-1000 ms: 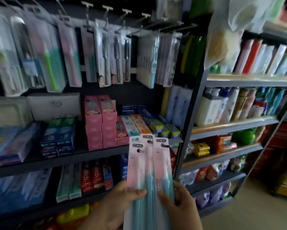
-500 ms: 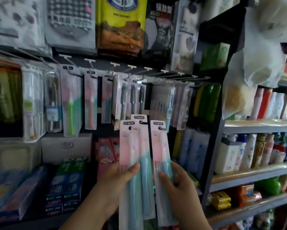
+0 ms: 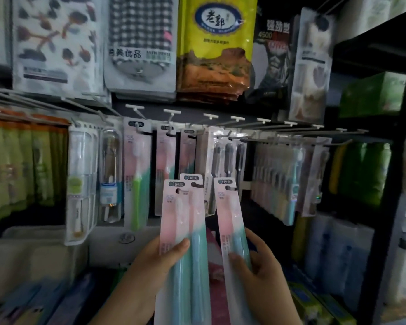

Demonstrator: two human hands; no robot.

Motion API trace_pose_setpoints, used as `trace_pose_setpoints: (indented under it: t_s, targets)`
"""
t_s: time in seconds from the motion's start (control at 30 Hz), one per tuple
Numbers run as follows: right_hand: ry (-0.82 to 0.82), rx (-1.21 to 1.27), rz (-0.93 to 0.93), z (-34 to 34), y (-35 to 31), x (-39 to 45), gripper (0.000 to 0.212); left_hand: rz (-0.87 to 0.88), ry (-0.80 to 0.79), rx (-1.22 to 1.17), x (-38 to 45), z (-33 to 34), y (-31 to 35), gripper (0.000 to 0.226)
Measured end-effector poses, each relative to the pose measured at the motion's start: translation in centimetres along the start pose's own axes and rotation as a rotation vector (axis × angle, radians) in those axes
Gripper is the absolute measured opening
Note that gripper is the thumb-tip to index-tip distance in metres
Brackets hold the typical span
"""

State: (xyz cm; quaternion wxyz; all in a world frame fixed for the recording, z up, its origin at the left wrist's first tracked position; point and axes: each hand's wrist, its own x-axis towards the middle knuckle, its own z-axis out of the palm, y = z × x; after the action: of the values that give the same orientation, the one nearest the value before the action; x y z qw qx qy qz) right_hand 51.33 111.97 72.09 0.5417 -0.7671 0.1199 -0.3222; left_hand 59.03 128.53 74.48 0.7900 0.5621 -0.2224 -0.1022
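I stand at a shop display of toothbrushes. My left hand point(image 3: 155, 266) grips two overlapping pink-and-teal toothbrush packs point(image 3: 185, 231), thumb across their front. My right hand point(image 3: 260, 268) holds a third pack of the same kind point(image 3: 230, 219), a little apart to the right and tilted slightly. All three packs stand upright below a row of metal hooks point(image 3: 171, 113). Matching pink packs point(image 3: 166, 160) hang on the hooks just above.
More toothbrush packs point(image 3: 110, 172) hang left and right along the hooks. Towel and cloth packets point(image 3: 216, 43) hang above. A black shelf upright point(image 3: 394, 184) stands at the right. Boxes lie on the shelf below.
My view has tilted up from the lower shelves to the hook row. Both hands have raised the packs, and the right hand's pack has separated from the other two.
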Motion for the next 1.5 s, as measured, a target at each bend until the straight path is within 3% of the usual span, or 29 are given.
trace_pose_setpoints:
  t_s: [0.37, 0.6, 0.73, 0.9, 1.3, 1.5]
  targets:
    - [-0.110, -0.013, -0.072, 2.4, -1.5, 4.7, 0.052, 0.014, 0.130, 0.041, 2.7, -3.4, 0.5, 0.010]
    - [-0.136, -0.058, -0.137, 4.5, -5.1, 9.6, 0.023, 0.060, 0.207, 0.068, 3.1, -3.8, 1.0, 0.013]
    - [-0.087, -0.119, -0.199, 6.3, -7.2, 12.1, 0.031, 0.084, 0.228, 0.143, 3.1, -4.2, 1.3, 0.011]
    - [-0.046, -0.153, -0.168, 8.9, -7.4, 13.1, 0.039, 0.098, 0.220, 0.178, 3.2, -4.7, 1.4, 0.012]
    - [0.094, -0.124, -0.109, 12.0, -5.9, 14.1, 0.028, 0.125, 0.220, 0.236, 3.6, -6.0, 1.4, 0.011]
    - [0.023, -0.250, 0.005, 12.0, -5.6, 16.0, 0.036, 0.112, 0.191, 0.267, 4.2, -6.3, 1.2, 0.012]
